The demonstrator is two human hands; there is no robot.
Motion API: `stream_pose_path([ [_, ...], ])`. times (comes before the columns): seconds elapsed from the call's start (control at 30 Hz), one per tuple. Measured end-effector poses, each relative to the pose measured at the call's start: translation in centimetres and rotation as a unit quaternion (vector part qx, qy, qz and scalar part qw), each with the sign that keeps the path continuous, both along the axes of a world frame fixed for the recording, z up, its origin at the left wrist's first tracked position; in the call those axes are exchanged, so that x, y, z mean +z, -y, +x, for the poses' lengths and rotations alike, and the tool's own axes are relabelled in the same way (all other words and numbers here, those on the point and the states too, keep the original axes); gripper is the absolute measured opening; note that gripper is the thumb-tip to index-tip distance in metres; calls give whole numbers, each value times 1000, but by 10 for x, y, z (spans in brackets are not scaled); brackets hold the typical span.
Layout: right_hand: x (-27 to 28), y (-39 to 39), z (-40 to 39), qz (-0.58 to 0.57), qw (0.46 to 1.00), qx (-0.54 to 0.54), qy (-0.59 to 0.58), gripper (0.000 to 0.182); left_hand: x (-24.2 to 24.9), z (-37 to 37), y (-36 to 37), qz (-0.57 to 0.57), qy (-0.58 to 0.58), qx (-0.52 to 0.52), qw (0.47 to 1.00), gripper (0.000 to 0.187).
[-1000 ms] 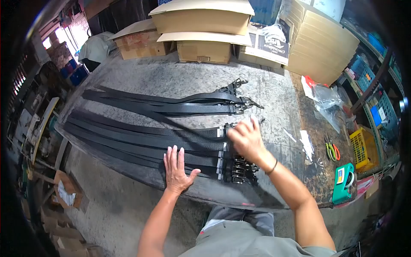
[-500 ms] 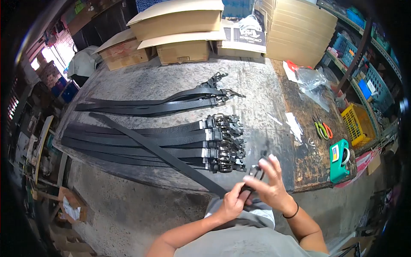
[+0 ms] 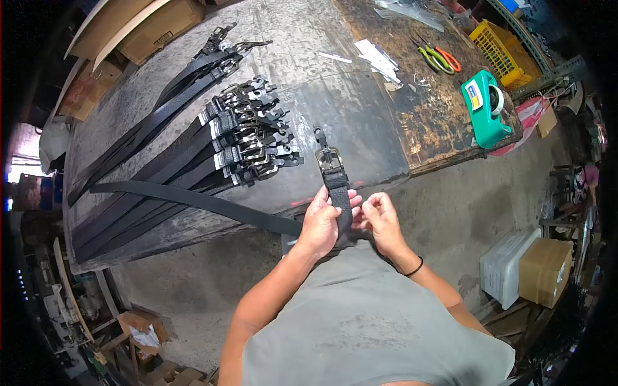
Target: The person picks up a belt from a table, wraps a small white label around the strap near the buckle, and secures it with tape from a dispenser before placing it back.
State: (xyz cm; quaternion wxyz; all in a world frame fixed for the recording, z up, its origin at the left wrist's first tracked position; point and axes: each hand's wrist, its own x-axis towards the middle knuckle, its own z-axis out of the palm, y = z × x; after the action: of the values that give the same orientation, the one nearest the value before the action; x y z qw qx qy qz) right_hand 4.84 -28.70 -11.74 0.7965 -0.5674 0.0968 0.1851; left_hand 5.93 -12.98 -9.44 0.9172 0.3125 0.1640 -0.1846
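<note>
A black belt (image 3: 340, 201) lies across my left hand (image 3: 319, 226), thumb on top and fingers beneath the strap. Its metal buckle (image 3: 329, 159), with a dark hook piece at the tip, points away from me over the table's front edge. The long end of the strap runs leftward onto the table. Just right of the belt, my right hand (image 3: 384, 226) is closed with curled fingers; whatever it may pinch is too small to see. A stack of black belts (image 3: 187, 148) with white tags and bunched buckles lies to the left.
More belts (image 3: 174, 90) lie behind the stack. White paper strips (image 3: 380, 61), orange and green pliers (image 3: 439, 56) and a green tape dispenser (image 3: 484, 112) are on the right of the table (image 3: 360, 122). Cardboard boxes (image 3: 158, 32) stand at the back left; a brown carton (image 3: 546, 273) is on the right.
The view has tilted down and turned right. The buckle end now lies flat and extended from my left hand, and my right hand has dropped from the buckle to beside the strap, fingers curled.
</note>
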Motion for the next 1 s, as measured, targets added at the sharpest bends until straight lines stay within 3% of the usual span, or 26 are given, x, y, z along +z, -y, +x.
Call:
stream_pose_path([
  [0.1, 9, -4, -7, 26, 994, 79, -68, 22, -6, 1, -2, -28, 14, 1, 1000, 50],
  [0.23, 6, -6, -12, 0, 982, 186, -31, 23, 0, 2, -4, -24, 4, -4, 1000, 52],
  [0.4, 0, -7, -12, -1, 984, 179, -12, 19, -3, 2, -3, 37, 23, -5, 999, 41],
  [0.53, -5, -4, -12, -107, 978, 179, 5, 27, -13, -10, -9, 97, 28, -29, 994, 36],
  [0.6, -7, -4, -13, -155, 971, 181, 14, 30, -12, -19, -12, 178, -32, -74, 981, 34],
  [0.83, -4, -10, -12, -134, 978, 158, -5, 32, -19, -21, -8, 116, -9, -39, 992, 30],
  [1.0, 7, -9, -11, -137, 977, 162, -21, 29, -21, -21, -6, 131, -12, -40, 991, 27],
])
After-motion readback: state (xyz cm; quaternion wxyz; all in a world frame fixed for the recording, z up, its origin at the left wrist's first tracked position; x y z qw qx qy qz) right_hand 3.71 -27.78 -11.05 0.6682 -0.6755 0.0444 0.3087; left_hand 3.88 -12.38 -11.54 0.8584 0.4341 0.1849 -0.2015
